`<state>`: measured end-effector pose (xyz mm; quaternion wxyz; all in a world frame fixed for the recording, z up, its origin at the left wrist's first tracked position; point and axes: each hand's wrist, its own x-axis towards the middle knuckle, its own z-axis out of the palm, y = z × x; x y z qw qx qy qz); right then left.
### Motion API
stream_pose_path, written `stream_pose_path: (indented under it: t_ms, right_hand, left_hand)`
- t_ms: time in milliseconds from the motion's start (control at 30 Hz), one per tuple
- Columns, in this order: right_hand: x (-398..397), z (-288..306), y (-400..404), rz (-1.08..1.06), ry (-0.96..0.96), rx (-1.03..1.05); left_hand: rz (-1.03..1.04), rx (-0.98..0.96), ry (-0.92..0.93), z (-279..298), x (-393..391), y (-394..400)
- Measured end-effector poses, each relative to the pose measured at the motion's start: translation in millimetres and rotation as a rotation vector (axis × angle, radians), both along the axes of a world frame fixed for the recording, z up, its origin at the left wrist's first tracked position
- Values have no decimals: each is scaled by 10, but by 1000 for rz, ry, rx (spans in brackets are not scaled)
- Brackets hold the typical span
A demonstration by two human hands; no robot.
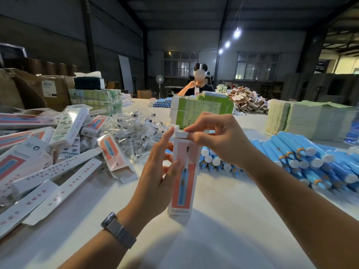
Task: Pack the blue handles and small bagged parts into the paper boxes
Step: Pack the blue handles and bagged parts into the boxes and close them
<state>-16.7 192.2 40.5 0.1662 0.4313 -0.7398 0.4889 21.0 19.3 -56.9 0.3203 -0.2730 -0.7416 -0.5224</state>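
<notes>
While the print on its foot is too small to read, the paper box (181, 175) standing upright on the white table (213, 239) shows a blue handle pictured on pink. The left hand (155, 183) grips its side; the right hand (215, 138) pinches the top flap. Filled boxes (58, 152) lie left, bagged parts (134, 131) behind, loose blue handles (303, 162) right.

You can read only "QE" on a white paper box (58, 167) at your left; print on the other boxes and the green stack (202, 111) stays illegible.
</notes>
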Motion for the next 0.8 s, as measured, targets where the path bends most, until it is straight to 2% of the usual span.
stream_pose_path:
  t_ms: [233, 500, 700, 800]
  right_hand:
    - [2, 65, 91, 115, -87, 63]
    - [58, 65, 84, 44, 22, 173]
    - [73, 93, 46, -5, 201, 325]
    - [38, 1, 15, -91, 183, 252]
  left_hand:
    - [23, -13, 8, 7, 12, 14]
    - [-25, 38, -6, 65, 65, 7]
    - [19, 15, 45, 83, 43, -50]
    - [100, 12, 118, 60, -8, -44]
